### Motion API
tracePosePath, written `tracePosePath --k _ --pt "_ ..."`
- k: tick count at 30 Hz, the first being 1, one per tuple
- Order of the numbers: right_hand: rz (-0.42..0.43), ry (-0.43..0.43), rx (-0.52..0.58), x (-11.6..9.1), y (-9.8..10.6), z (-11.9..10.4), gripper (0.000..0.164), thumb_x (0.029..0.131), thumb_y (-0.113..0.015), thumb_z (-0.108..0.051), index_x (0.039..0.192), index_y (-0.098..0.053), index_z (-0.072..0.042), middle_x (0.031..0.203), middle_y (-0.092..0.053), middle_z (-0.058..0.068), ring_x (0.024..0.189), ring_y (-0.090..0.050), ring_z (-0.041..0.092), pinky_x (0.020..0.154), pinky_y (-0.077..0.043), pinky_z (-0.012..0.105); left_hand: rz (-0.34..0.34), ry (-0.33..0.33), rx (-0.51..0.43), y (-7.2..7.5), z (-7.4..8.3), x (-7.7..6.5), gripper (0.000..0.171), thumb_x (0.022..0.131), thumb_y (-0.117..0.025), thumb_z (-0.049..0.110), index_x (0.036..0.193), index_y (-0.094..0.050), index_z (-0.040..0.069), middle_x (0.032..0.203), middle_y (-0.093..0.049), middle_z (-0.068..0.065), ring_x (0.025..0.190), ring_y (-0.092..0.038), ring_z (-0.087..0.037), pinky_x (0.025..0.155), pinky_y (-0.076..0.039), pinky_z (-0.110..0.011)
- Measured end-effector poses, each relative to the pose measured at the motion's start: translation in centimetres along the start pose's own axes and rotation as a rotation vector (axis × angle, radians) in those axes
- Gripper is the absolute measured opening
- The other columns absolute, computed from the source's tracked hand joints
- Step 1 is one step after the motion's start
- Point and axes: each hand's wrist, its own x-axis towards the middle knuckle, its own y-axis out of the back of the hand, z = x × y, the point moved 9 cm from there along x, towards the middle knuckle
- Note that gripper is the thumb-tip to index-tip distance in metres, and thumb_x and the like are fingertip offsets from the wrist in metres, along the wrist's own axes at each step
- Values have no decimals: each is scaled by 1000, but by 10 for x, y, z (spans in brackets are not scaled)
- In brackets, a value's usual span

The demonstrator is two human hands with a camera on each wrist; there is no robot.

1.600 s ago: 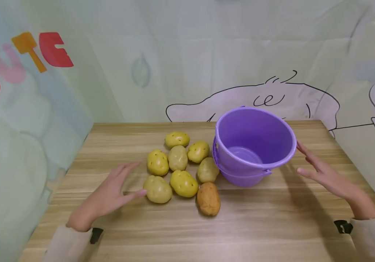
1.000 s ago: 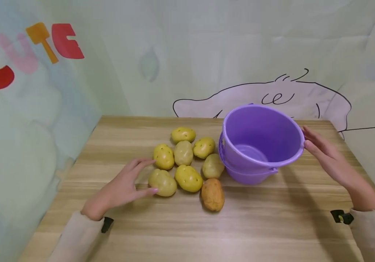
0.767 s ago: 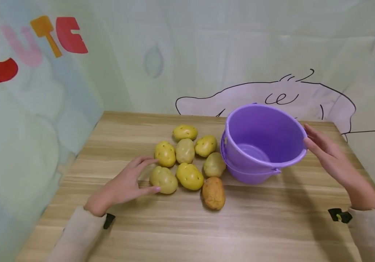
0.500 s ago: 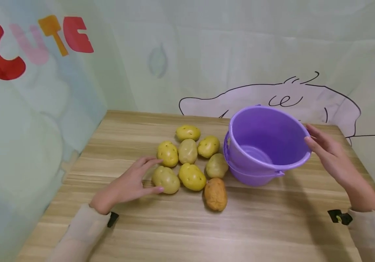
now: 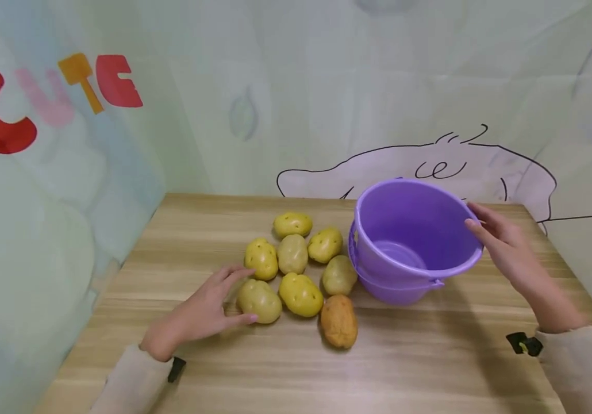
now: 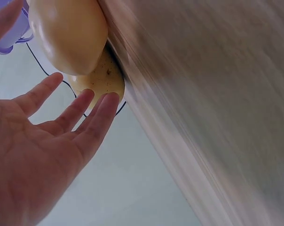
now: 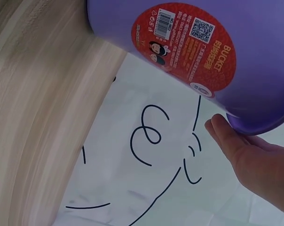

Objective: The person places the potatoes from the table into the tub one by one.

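My left hand (image 5: 200, 307) is spread with thumb and fingers on either side of a pale potato (image 5: 260, 301) at the near left of the group. In the left wrist view its palm and loose fingers show beside the potato (image 6: 69, 37), holding nothing. My right hand (image 5: 505, 247) grips the far right rim of a purple bucket (image 5: 394, 284), thumb over the inside edge and fingers outside. No contents show in the bucket. From the right wrist view, the fingers lie under the rim, below a red label (image 7: 184, 49).
Several yellow and pale potatoes (image 5: 301, 295) lie clustered left of the bucket on the wooden table (image 5: 379, 368). An orange-brown, potato-like piece (image 5: 338, 322) lies at their near side. A printed cloth wall (image 5: 198, 115) stands behind and to the left.
My right hand has moved in from beside the bucket and taken hold of its rim. My left hand has come right, to the pale potato. The camera view has shifted.
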Motion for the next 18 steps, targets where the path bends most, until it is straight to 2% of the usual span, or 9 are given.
tracePosePath --k 8,18 --pt "62 40 9 1 -4 -1 47 108 -44 -17 145 -39 12 134 -49 37 99 -51 -16 79 -42 4 -6 27 -5 -7 -1 -7 86 84 -75 55 149 -42 9 143 -42 -13 131 -44 -36 102 -42 -58" --pt "134 60 27 1 0 -6 44 108 -41 -14 143 -42 13 135 -49 37 101 -50 -15 81 -43 5 0 11 3 -8 2 3 85 83 -77 52 148 -43 9 139 -43 -12 125 -48 -32 100 -44 -55"
